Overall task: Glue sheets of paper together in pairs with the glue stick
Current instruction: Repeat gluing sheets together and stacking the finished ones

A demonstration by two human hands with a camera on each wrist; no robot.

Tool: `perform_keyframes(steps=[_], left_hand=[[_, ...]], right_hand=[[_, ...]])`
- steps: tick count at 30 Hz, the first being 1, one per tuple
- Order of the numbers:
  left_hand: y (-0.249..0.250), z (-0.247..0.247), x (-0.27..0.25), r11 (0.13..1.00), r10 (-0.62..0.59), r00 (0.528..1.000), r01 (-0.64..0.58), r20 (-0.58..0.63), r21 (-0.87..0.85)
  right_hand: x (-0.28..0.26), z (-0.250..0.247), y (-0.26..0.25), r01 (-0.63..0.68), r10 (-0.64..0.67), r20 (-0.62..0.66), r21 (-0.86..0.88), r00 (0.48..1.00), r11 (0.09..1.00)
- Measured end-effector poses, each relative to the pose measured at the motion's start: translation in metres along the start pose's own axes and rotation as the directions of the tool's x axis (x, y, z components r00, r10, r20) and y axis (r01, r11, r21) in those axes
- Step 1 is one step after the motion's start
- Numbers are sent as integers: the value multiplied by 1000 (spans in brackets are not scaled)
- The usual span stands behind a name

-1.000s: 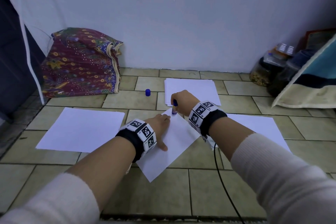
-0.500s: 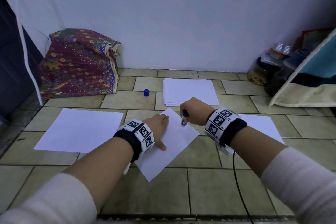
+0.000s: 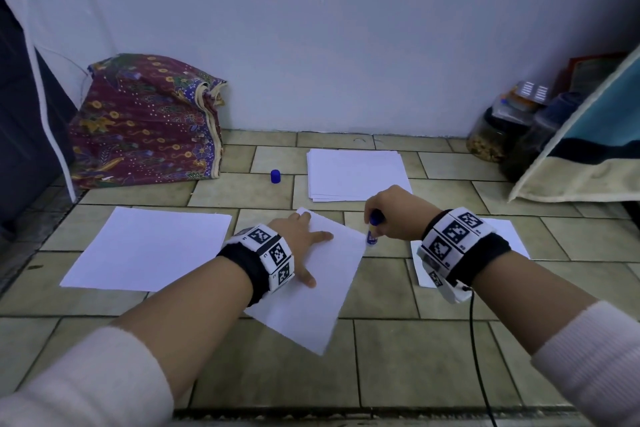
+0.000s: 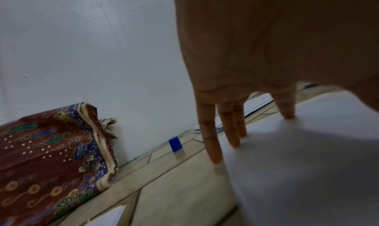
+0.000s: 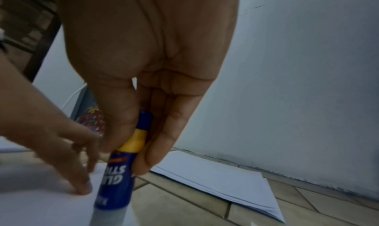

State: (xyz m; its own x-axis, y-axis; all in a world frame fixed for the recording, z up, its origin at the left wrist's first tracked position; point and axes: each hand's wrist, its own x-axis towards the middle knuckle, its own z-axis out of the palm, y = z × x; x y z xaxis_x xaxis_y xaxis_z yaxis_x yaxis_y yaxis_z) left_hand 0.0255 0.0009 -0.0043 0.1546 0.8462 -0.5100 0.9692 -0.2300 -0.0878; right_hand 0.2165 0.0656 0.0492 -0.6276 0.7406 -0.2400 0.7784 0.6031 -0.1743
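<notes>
A white sheet (image 3: 311,284) lies slanted on the tiled floor in front of me. My left hand (image 3: 304,243) presses it flat with straight, spread fingers (image 4: 213,142), the palm raised. My right hand (image 3: 391,218) grips a blue and yellow glue stick (image 3: 373,230) upside down, its tip at the sheet's right corner. In the right wrist view the glue stick (image 5: 123,169) stands between thumb and fingers, its lower end on the paper (image 5: 51,208). The blue cap (image 3: 275,176) stands apart on the floor farther back.
A stack of white sheets (image 3: 356,173) lies behind my hands. One sheet (image 3: 145,246) lies to the left, another (image 3: 509,236) under my right wrist. A patterned cloth bundle (image 3: 145,121) sits by the wall at left, jars (image 3: 498,128) and a cushion (image 3: 588,156) at right.
My right hand has drawn the glue stick rightward along the sheet's far edge, from the top corner to the right corner. The left hand has stayed pressing the sheet.
</notes>
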Motion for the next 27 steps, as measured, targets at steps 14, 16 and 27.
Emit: perform_keyframes(steps=[14, 16, 27], left_hand=[[-2, -1, -4, 992, -36, 997, 28, -67, -122], [-2, -4, -5, 992, -66, 996, 60, -58, -107], [-1, -2, -11, 966, -138, 989, 125, -46, -224]], right_hand=[[31, 14, -14, -51, 99, -180, 257, 979, 965], [39, 15, -21, -43, 93, -186, 257, 978, 965], [77, 10, -55, -19, 28, -81, 114, 996, 993]])
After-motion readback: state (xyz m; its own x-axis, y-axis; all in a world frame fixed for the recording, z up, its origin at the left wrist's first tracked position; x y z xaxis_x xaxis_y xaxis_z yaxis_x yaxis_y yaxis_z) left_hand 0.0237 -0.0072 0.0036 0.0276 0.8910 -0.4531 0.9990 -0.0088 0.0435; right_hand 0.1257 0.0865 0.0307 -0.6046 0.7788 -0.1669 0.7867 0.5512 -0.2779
